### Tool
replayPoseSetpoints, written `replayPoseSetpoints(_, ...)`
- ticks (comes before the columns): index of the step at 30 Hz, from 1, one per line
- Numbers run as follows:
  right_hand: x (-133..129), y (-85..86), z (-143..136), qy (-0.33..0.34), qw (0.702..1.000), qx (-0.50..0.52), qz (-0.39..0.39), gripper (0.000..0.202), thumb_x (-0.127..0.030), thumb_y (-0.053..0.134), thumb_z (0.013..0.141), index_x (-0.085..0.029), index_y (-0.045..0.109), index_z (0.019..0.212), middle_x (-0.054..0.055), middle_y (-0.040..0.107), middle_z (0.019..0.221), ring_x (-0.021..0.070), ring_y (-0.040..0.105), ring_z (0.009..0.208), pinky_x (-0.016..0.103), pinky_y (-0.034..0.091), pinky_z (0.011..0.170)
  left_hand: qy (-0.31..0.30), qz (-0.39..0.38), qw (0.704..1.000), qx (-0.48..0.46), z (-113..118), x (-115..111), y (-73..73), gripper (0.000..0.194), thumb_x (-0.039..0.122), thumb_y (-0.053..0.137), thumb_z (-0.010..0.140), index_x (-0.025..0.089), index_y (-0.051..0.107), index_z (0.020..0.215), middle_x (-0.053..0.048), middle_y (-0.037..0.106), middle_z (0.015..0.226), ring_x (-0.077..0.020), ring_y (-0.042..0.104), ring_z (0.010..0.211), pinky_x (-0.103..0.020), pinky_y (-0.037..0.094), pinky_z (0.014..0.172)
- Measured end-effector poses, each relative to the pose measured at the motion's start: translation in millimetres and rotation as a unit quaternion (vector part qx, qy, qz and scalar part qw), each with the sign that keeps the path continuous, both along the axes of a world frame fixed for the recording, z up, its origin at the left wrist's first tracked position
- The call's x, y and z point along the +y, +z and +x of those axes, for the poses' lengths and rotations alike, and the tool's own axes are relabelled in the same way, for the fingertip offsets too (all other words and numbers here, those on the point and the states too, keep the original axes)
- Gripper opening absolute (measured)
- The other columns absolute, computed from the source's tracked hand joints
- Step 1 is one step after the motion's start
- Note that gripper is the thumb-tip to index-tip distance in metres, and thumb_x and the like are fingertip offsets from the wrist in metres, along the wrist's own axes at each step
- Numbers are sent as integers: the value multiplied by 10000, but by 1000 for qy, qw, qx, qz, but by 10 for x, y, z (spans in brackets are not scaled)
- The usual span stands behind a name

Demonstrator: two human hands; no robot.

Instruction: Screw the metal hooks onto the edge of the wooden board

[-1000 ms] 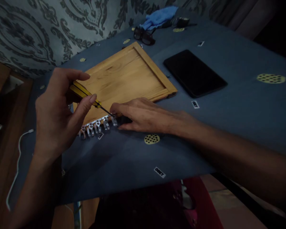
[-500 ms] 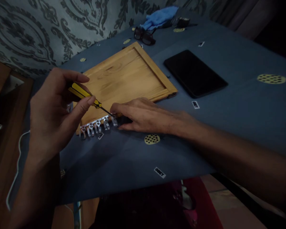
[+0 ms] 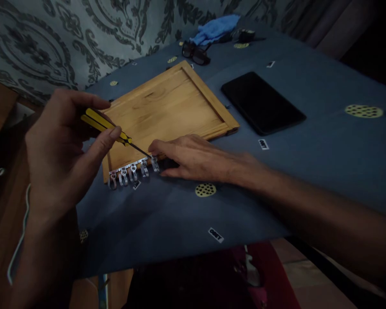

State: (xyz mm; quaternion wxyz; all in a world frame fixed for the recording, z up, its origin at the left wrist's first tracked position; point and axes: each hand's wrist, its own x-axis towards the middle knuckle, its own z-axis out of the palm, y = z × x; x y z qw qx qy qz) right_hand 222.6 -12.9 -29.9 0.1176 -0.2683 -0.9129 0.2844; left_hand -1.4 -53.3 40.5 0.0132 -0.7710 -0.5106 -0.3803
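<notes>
Thumb and fingers of my left hand (image 3: 62,150) are closed round the yellow handle of a screwdriver (image 3: 107,127). Its thin shaft slants down to the right, the tip at the rightmost hook of a metal hook rack (image 3: 133,168). That rack, with several silver hooks, lies along the near edge of a framed wooden board (image 3: 161,103). My right hand (image 3: 193,156) grips the board's near edge just right of the rack, index finger on top close to the screwdriver tip and thumb below. The part of the edge under my palm is hidden.
A black tablet (image 3: 262,103) lies right of the board on the blue tablecloth (image 3: 167,223). Behind the board are sunglasses (image 3: 195,53), a blue cloth (image 3: 217,28) and a small dark object. Patterned fabric rises at the back. A white cable (image 3: 19,244) hangs at the left.
My left hand and the screwdriver handle have shifted a little left, while the tip stays at the rightmost hook. My right hand keeps its hold on the board.
</notes>
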Motion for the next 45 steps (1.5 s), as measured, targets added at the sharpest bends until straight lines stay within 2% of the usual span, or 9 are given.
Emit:
replayPoseSetpoints(4,6,-5,-2,3,1000,8,2,397,-205,698,931,-160,527,1286,94,739,1109,219,678,945,297,423,731,-6,-19,999,34,44,-15,0,341,378,748,840,222,684,1136,-15,694,1047,-140,644,808,-301,529,703)
replayPoseSetpoints(9,8,11,6,6,1000,6,1,366,-186,684,926,-175,528,1257,77,738,1073,203,670,898,286,405,697,-9,-12,999,35,79,-22,-14,324,327,760,827,222,687,1125,-4,721,1041,-126,644,769,-276,520,670)
replayPoseSetpoints(14,3,20,-4,2,1000,5,-1,361,-204,692,925,-176,532,1247,80,737,1087,211,673,920,294,408,708,-7,-24,999,24,85,-17,-28,318,286,756,817,240,697,1126,0,728,1055,-137,668,793,-283,547,692)
replayPoseSetpoints(22,2,28,-3,2,1000,-5,0,362,-207,697,927,-173,532,1246,78,737,1099,208,670,922,293,408,711,-14,-14,999,40,46,-6,-54,342,251,782,817,237,697,1148,4,721,1071,-109,651,746,-254,522,679)
replayPoseSetpoints(32,6,8,-2,6,1000,11,9,314,-195,682,922,-188,533,1199,64,736,1052,196,652,881,283,380,670,-9,-19,999,41,30,9,-73,338,274,773,820,260,696,1149,10,721,1070,-119,647,725,-270,521,658)
replayPoseSetpoints(37,0,48,-4,3,1000,-11,-1,312,-204,688,927,-189,534,1198,53,726,1029,183,641,842,281,375,661,-17,-32,999,30,41,0,-66,313,249,765,827,230,698,1133,-2,716,1044,-114,659,762,-255,528,690)
replayPoseSetpoints(45,5,46,-2,6,1000,-11,0,333,-221,682,933,-182,539,1231,57,723,1020,186,637,839,286,370,662,-30,-53,998,2,73,-22,-59,321,247,762,816,253,701,1131,-2,708,1012,-145,685,822,-291,553,740)
